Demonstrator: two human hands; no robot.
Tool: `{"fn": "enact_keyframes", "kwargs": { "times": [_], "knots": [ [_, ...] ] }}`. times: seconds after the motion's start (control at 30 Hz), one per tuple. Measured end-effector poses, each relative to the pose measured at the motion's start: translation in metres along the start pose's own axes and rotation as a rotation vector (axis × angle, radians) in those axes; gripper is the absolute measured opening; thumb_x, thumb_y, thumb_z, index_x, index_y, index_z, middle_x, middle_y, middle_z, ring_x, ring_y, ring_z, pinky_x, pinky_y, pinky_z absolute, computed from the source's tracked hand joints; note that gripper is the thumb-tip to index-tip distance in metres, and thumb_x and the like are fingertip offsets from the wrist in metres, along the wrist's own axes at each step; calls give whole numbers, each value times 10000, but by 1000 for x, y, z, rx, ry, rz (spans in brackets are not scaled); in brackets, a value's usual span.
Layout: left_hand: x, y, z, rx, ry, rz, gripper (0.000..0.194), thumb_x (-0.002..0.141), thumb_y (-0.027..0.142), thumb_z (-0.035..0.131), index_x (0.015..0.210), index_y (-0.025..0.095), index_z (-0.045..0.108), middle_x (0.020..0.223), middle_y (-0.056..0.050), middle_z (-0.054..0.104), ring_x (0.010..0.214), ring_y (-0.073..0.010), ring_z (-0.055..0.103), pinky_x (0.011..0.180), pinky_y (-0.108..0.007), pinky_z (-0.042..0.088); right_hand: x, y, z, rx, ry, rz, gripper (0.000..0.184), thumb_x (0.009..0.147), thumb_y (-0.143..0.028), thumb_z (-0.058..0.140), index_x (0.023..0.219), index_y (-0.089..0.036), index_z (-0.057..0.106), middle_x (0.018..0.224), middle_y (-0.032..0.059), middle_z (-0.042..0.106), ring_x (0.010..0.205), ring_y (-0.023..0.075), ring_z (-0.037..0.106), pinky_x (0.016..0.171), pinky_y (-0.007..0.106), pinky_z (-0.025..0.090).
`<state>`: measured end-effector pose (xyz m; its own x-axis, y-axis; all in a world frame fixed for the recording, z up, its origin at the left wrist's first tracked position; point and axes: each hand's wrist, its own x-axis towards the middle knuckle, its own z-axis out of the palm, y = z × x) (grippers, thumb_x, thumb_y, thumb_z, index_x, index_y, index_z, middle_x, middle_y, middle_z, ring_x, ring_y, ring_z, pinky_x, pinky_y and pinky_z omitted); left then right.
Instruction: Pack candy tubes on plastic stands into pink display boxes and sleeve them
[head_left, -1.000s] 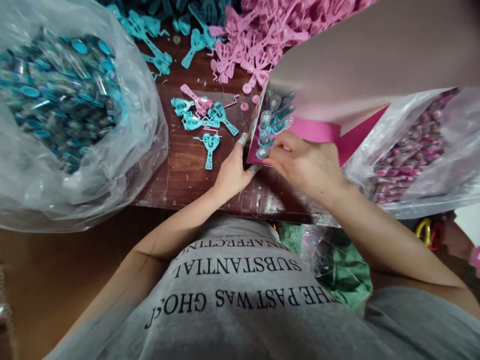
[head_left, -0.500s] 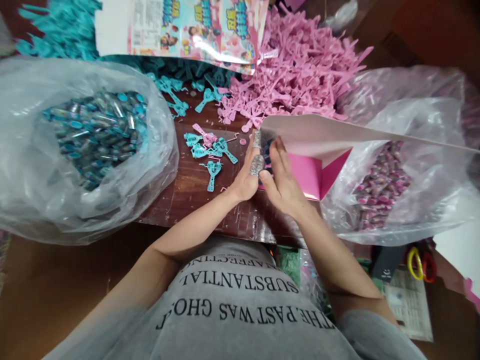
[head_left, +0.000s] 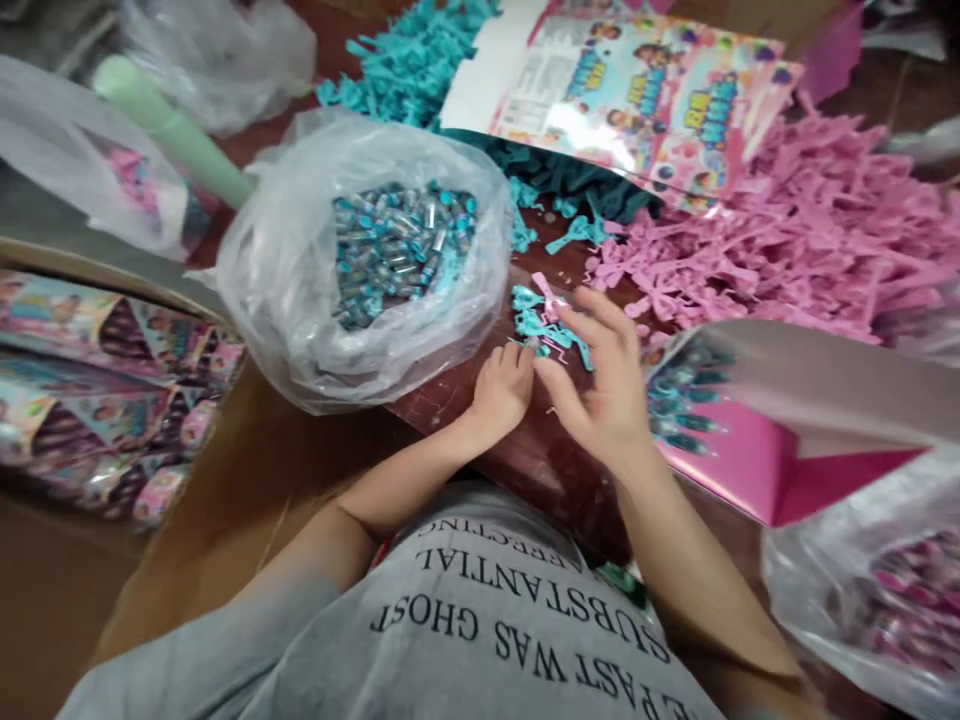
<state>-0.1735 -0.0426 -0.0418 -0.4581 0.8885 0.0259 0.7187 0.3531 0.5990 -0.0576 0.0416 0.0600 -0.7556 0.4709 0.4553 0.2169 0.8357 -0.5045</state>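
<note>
My left hand (head_left: 502, 395) is closed, its fingertips pinched together beside a small cluster of teal plastic pieces (head_left: 529, 318). Whatever it pinches is hidden; a shiny grey patch shows at its fingertips. Just right of it, my right hand (head_left: 611, 385) has thumb and fingers apart, hovering over or touching the cluster's edge. A pink plastic piece (head_left: 547, 292) lies on top there. Beyond my right wrist lies an opened carton (head_left: 750, 455), pink on its outer side, with several clear tubes with teal contents (head_left: 684, 400) lined up at its left end.
Left stands a clear bag (head_left: 262, 300) of teal-capped tubes (head_left: 405, 240); lower right, another bag (head_left: 817, 590) with pink ones. Behind are heaps of teal parts (head_left: 412, 65) and pink parts (head_left: 810, 230), with printed cartons (head_left: 637, 90) on top. A cardboard box (head_left: 187, 520) holds printed packs (head_left: 112, 390).
My view has swung left. Both hands have left the carton, where they were pressed about the tubes, and moved to the teal cluster. The tubes now stay in the carton.
</note>
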Motion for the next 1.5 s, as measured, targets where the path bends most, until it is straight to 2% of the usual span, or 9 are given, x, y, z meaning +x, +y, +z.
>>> {"fn": "enact_keyframes", "kwargs": {
  "times": [0.13, 0.23, 0.4, 0.5, 0.6, 0.77, 1.07, 1.27, 1.5],
  "knots": [
    [-16, -32, -25, -93, 112, -61, 306, 1012, 144, 446, 1245, 151, 646, 1205, -173, 658, 1128, -328, 614, 1026, -521, 519, 88, -11, 96, 89, -225, -134, 444, 1075, -416, 491, 1471, -227, 564, 1529, 161, 575, 1441, 317, 516, 1211, 559, 434],
    [-42, -53, -55, -13, 168, -96, 357, 931, 59, 445, 1218, 131, 644, 1221, -192, 630, 1137, -334, 603, 1028, -527, 512, 141, -20, 159, -35, -454, -81, 362, 1062, -204, 455, 1347, -142, 671, 1346, 195, 700, 1329, 343, 592, 1123, 537, 490],
    [-84, -78, -106, -225, 211, -52, 206, 857, 58, 523, 957, 195, 640, 994, -79, 646, 928, -217, 619, 853, -358, 548, 175, -27, 208, -216, -656, -3, 445, 974, 15, 354, 1194, -42, 736, 1217, 286, 730, 1291, 403, 614, 1035, 555, 510],
    [-96, -94, -124, -492, 254, -98, 160, 860, 89, 540, 890, 207, 643, 873, -29, 638, 821, -177, 615, 772, -319, 531, 166, -20, 199, -92, -582, 0, 431, 952, -8, 447, 1316, -54, 674, 1318, 268, 684, 1295, 379, 607, 1069, 554, 499],
    [-95, -110, -132, -640, 255, -190, 147, 863, 116, 537, 882, 209, 650, 814, -12, 600, 749, -155, 585, 694, -289, 513, 137, -14, 170, 321, -457, -34, 392, 976, -152, 592, 1366, -174, 620, 1382, 160, 663, 1245, 283, 635, 1087, 476, 521],
    [-77, -117, -137, -765, 180, -168, 132, 938, 182, 579, 876, 197, 695, 781, -6, 595, 721, -132, 563, 652, -246, 471, 85, -17, 126, 1042, -628, 84, 318, 992, -450, 702, 1215, -236, 628, 1236, 74, 741, 1049, 177, 717, 910, 329, 606],
    [-65, -107, -134, -547, 244, 23, 195, 961, 146, 609, 996, 204, 792, 1062, -51, 765, 986, -181, 702, 896, -299, 554, 80, -21, 119, 862, -539, 161, 356, 923, -491, 782, 1176, -245, 732, 1105, 29, 777, 981, 179, 735, 915, 346, 605],
    [-63, -96, -129, -574, 409, -28, 190, 950, 171, 607, 997, 204, 789, 1053, -63, 769, 982, -198, 687, 923, -353, 563, 73, -28, 123, 862, -388, 201, 369, 921, -467, 796, 1203, -241, 721, 1128, 43, 771, 1023, 184, 738, 927, 339, 608],
    [-63, -103, -133, -1078, -18, -280, 304, 963, 433, 699, 808, 177, 755, 586, 24, 518, 513, -80, 416, 485, -213, 298, 79, -22, 100, 937, -537, 38, 240, 944, -329, 786, 1161, -236, 750, 1116, 29, 795, 993, 155, 761, 916, 298, 614]
  ]
}}
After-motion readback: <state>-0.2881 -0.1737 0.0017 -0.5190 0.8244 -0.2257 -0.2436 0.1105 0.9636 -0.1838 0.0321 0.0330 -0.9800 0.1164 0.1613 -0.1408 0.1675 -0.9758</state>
